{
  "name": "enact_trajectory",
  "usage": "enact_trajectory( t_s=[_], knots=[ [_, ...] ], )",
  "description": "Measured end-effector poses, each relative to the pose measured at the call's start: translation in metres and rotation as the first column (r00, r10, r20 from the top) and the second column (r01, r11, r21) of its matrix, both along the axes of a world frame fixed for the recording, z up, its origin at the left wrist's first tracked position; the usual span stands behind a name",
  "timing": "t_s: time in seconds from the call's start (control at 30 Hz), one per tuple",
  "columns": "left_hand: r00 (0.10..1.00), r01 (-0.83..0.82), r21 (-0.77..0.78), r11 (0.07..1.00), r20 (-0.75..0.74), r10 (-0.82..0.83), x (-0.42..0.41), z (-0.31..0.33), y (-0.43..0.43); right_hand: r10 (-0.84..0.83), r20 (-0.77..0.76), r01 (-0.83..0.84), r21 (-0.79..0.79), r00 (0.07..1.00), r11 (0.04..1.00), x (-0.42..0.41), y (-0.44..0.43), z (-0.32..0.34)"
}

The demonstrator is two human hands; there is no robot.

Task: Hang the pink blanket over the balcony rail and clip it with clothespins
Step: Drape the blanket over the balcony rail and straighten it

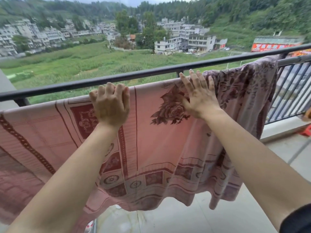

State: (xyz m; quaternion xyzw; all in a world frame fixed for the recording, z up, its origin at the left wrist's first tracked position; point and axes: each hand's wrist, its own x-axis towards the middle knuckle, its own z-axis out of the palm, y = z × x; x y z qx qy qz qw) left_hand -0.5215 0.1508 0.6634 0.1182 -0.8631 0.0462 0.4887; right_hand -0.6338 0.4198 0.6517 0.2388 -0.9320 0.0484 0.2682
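Note:
The pink blanket (151,145), with dark red borders and a rose print, hangs draped over a lower bar just inside the black balcony rail (67,84). Its right part looks mauve with a darker flower pattern. My left hand (110,105) curls its fingers over the blanket's top fold and grips it. Farther right, my right hand (196,96) lies flat on the fold with fingers spread. I see no clothespins.
Vertical railing bars (289,91) close the balcony at the right. The pale tiled floor (185,217) runs below the blanket's hem. A red object (307,130) sits on the floor at the far right. Beyond the rail lie green fields and buildings.

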Motion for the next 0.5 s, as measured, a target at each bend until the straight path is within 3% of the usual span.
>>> enact_trajectory(
  t_s=[0.17, 0.3, 0.4, 0.5],
  knots=[
    [0.989, -0.142, 0.099, 0.985, -0.015, 0.144, -0.005, -0.001, 0.016, -0.009, 0.026, 0.007, 0.077, 1.000, 0.997, -0.023, 0.066, 0.006],
    [0.957, -0.290, 0.244, 0.925, 0.086, 0.277, -0.013, 0.013, 0.052, 0.104, 0.080, -0.107, 0.037, 0.991, 0.994, -0.040, 0.107, 0.008],
    [0.971, -0.218, 0.137, 0.966, 0.131, 0.200, -0.038, 0.020, 0.097, 0.144, 0.119, -0.127, -0.142, 0.982, 0.982, -0.055, 0.125, 0.013],
    [0.983, -0.090, 0.058, 0.994, 0.169, 0.079, -0.073, 0.018, 0.145, 0.051, 0.102, -0.044, -0.076, 0.993, 0.996, -0.077, 0.146, 0.015]
  ],
)
